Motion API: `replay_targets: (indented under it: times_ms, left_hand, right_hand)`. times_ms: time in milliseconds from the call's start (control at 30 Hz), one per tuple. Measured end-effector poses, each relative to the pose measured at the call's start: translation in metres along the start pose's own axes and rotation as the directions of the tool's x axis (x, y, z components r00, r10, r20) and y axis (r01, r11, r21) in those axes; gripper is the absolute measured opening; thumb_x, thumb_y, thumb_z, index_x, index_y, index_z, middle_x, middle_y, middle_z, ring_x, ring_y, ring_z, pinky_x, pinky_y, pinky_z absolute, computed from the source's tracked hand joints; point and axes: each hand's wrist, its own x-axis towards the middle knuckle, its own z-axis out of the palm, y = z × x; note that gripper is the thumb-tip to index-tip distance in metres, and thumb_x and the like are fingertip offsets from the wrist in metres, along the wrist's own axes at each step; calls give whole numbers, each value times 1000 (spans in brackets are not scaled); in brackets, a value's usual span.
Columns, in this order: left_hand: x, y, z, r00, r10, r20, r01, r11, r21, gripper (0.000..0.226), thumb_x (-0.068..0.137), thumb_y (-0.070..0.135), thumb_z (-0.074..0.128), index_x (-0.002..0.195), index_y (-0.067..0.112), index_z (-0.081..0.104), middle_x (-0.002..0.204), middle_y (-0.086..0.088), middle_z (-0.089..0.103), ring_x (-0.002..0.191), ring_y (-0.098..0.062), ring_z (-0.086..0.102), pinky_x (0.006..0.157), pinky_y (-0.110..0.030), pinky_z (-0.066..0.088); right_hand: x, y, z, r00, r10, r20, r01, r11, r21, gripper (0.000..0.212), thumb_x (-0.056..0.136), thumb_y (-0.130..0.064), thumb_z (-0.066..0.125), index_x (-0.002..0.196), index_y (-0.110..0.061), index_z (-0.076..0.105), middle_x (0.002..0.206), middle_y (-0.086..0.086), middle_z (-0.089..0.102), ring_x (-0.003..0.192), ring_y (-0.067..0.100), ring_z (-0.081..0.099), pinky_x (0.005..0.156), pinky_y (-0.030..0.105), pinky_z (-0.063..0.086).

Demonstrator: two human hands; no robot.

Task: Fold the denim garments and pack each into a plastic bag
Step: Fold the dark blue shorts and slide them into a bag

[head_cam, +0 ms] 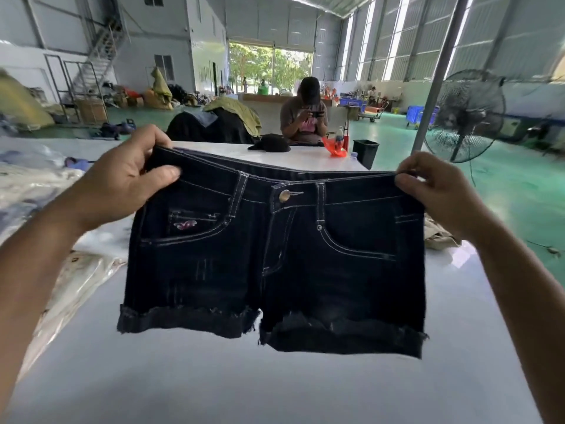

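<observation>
free: white table (275, 390) below shorts (275, 255) | blocked left: plastic bags (76, 280) | far end: cap (269, 142)

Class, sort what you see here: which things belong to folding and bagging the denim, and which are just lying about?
Part of the job:
denim shorts
left hand
right hand
plastic bags
white table

Lying about:
black cap
black bin
standing fan
orange bag

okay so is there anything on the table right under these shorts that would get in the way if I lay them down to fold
Nothing visible does. The denim shorts hang from both hands over a bare stretch of the white table. The plastic bags lie off to the left edge.
</observation>
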Motion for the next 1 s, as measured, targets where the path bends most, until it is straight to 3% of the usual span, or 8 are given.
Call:
replay_targets:
  times_ms: [133,233,433,567,667,800,900,1000]
  left_hand:
    - [-12,-8,0,977,-147,152,199,883,-426,17,78,13,64,83,29,62,72,2,68,59,-10,66,51,-19,53]
    - [-11,-38,34,889,-368,272,456,768,-449,15,80,5,62,91,16,63,78,-12,68,61,-16,67,52,-22,55]
    - [-88,-135,160,556,-768,317,744,630,222,36,91,11,58,123,5,43,110,-16,56,90,-23,58,71,-30,49]
    - [-154,-162,195,698,-677,235,366,619,695,62,90,51,47,142,22,29,148,0,31,134,-19,34,107,-30,33]
    - [-171,-139,216,792,-453,410,36,704,709,71,82,66,27,144,32,35,155,7,24,143,-17,24,116,-41,4]
    - [-186,-111,248,709,-322,628,-277,691,668,68,73,75,34,124,39,61,135,7,55,122,-18,55,101,-51,17]
    - [-192,-98,271,701,-399,591,-172,710,683,71,73,75,37,132,38,54,146,3,43,132,-21,44,106,-55,8]
    - [-185,-96,289,731,-438,523,73,812,579,72,86,68,31,149,39,14,155,11,-13,144,-15,-15,112,-55,-16]
  right_hand:
    - [-9,-10,-15,994,63,91,-97,890,445,26,64,-45,81,79,-27,71,69,-9,69,58,1,61,54,14,50]
    - [2,32,6,950,279,137,-310,888,341,27,65,-38,83,82,-21,71,73,-2,71,61,11,65,57,21,52]
    - [-56,163,86,644,763,53,-745,641,-185,55,88,-34,66,128,1,51,109,20,58,92,29,59,73,34,49]
    - [-132,208,100,501,864,56,-712,448,-541,70,83,-54,64,125,0,49,126,18,56,115,33,53,87,34,42]
    - [-162,218,99,522,850,69,-634,440,-636,53,74,-63,67,83,-14,50,87,5,60,81,24,58,59,30,39]
    - [-167,230,98,458,888,48,-768,423,-480,37,72,-38,81,80,-10,59,80,9,65,73,24,59,63,33,45]
    - [-152,224,89,550,832,-76,-787,485,-382,24,79,-26,76,70,-7,65,70,14,66,69,30,62,64,36,48]
    - [-126,192,94,765,629,-141,-628,678,-381,15,85,-15,69,77,-4,63,69,11,60,70,30,59,62,36,41]
